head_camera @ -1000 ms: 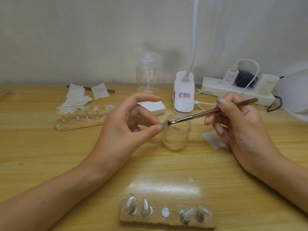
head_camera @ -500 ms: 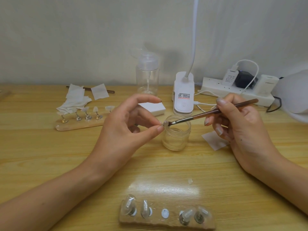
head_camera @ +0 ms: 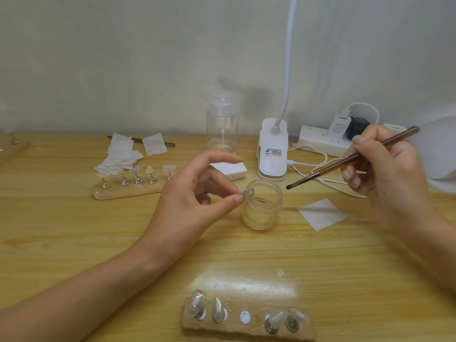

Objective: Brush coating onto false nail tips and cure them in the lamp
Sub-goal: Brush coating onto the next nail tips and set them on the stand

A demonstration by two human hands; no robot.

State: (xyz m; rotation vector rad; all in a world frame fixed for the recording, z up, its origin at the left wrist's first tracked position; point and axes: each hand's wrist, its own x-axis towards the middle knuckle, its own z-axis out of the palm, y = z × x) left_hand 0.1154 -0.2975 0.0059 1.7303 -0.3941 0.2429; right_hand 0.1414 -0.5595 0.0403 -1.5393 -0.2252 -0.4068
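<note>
Fingers (head_camera: 237, 199) of our left hand (head_camera: 187, 203) pinch a nail tip (head_camera: 248, 192) at the rim of the glass jar (head_camera: 261, 213) on the counter (head_camera: 74, 230); our right hand (head_camera: 385, 174) grips the brush (head_camera: 345, 160) (bristles apart from the tip).

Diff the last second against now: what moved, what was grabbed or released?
The right hand drew the brush rightward, so its bristles left the nail tip and now sit just past the jar rim. Nothing was taken or let go: the left hand still pinches the nail tip. The jar and the near holder strip stayed put.
</note>
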